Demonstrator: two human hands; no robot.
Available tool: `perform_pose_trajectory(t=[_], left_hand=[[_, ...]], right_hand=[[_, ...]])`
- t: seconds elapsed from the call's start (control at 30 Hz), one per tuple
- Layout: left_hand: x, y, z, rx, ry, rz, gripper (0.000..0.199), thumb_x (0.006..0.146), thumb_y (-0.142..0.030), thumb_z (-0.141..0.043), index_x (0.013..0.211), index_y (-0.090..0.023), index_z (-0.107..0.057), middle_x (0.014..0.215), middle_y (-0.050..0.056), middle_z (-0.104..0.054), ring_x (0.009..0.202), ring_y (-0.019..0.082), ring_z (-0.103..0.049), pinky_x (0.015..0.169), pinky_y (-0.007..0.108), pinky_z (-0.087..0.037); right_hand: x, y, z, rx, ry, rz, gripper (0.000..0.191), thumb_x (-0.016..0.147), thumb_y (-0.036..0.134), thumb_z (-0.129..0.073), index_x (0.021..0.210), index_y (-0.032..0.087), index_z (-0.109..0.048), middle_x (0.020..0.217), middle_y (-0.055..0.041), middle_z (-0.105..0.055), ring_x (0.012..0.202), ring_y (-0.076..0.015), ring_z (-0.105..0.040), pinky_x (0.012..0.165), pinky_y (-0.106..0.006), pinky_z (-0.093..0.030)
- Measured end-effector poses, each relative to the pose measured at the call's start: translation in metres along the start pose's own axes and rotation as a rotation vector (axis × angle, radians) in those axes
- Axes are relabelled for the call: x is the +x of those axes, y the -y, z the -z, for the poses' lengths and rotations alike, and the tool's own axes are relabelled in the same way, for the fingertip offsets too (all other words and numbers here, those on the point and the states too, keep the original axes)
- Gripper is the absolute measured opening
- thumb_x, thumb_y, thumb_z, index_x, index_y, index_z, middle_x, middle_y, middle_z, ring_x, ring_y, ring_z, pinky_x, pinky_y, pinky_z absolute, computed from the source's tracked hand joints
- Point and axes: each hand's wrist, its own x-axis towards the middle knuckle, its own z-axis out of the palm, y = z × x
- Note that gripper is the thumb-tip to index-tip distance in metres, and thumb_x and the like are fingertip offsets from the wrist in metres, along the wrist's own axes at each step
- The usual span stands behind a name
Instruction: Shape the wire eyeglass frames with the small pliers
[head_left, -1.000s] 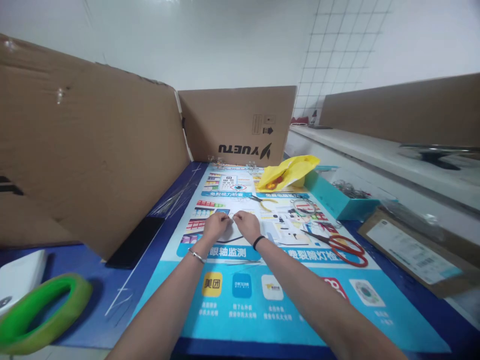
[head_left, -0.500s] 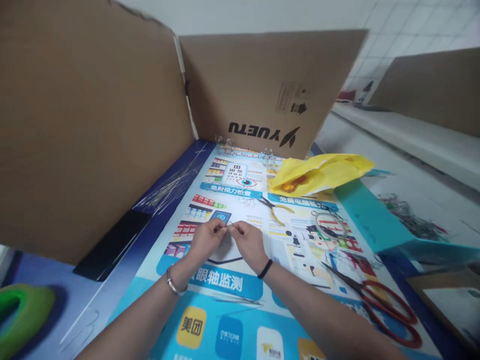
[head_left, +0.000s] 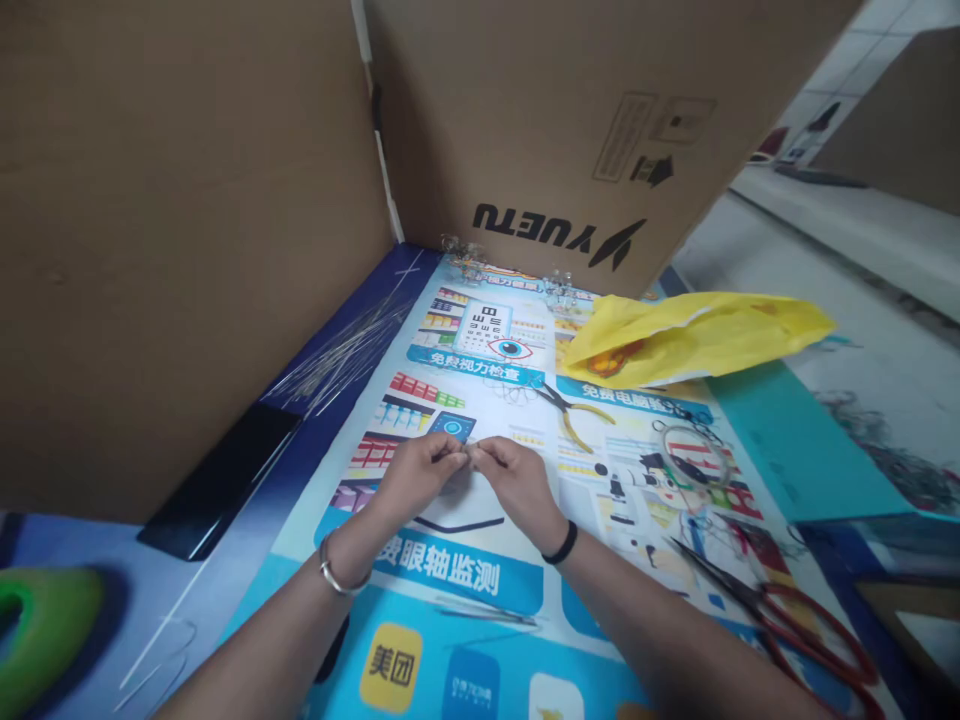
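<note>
My left hand (head_left: pixel 420 478) and my right hand (head_left: pixel 519 485) meet fingertip to fingertip above a printed poster (head_left: pixel 525 462). Both are closed in a pinch; whatever lies between the fingertips is too small and blurred to name. A silver bangle circles the left wrist, a black band the right. Just beyond the right hand lie pliers with yellow handles (head_left: pixel 577 418), jaws toward the back left. Nearer me on the right, scissors with red handles (head_left: pixel 814 625) rest on the poster. Thin loose wire pieces (head_left: pixel 491 612) lie close to my forearms.
Cardboard panels (head_left: pixel 600 110) stand at the left and back. A bundle of thin straight wires (head_left: pixel 345 350) and a black flat object (head_left: pixel 225 480) lie left. A yellow bag (head_left: pixel 712 335), a wire coil (head_left: pixel 694 455) and a teal folder (head_left: pixel 802 440) are right. Green tape (head_left: pixel 75 620) sits front left.
The view has shifted slightly, so the table things appear a little displaced. Both hands keep their fingertip-to-fingertip pinch over the same part of the poster.
</note>
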Motion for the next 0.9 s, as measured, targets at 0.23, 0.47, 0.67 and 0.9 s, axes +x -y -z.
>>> perform_pose_trajectory(t=[0.23,0.47,0.67,0.9], left_hand=[[-0.005,0.003,0.003,0.136,0.034,-0.040,0.015,0.078,-0.026,-0.050,0.065,-0.019,-0.054,0.059,-0.004,-0.055,0.059,0.012,-0.051,0.056,0.022,-0.036],[-0.001,0.004,0.016,0.142,0.121,-0.015,0.030,0.086,-0.035,-0.039,0.071,-0.020,-0.059,0.066,-0.001,-0.063,0.062,0.013,-0.059,0.061,0.024,-0.042],[0.000,0.005,0.015,0.118,0.119,-0.012,0.030,0.085,-0.038,-0.041,0.076,-0.020,-0.062,0.067,-0.001,-0.065,0.063,0.013,-0.059,0.061,0.023,-0.043],[0.000,0.002,0.017,0.025,0.140,-0.004,0.026,0.083,-0.036,-0.047,0.083,-0.018,-0.065,0.070,0.000,-0.064,0.067,0.013,-0.057,0.063,0.023,-0.043]], right_hand=[[0.003,0.000,0.002,-0.007,0.077,0.009,0.018,0.078,0.028,-0.052,0.066,0.020,-0.063,0.065,0.0020,-0.064,0.063,-0.0118,-0.057,0.062,-0.022,-0.040],[0.002,0.002,0.002,-0.168,0.062,0.004,0.019,0.077,0.027,-0.052,0.062,0.020,-0.063,0.058,0.0040,-0.060,0.058,-0.0100,-0.053,0.055,-0.020,-0.035],[-0.002,0.004,0.000,-0.268,0.017,0.048,0.024,0.079,0.030,-0.050,0.059,0.020,-0.060,0.054,0.0040,-0.056,0.053,-0.0095,-0.048,0.052,-0.021,-0.031],[-0.006,0.003,-0.003,-0.374,0.012,0.146,0.030,0.081,0.027,-0.047,0.052,0.019,-0.052,0.050,0.0038,-0.050,0.051,-0.0089,-0.043,0.052,-0.022,-0.026]])
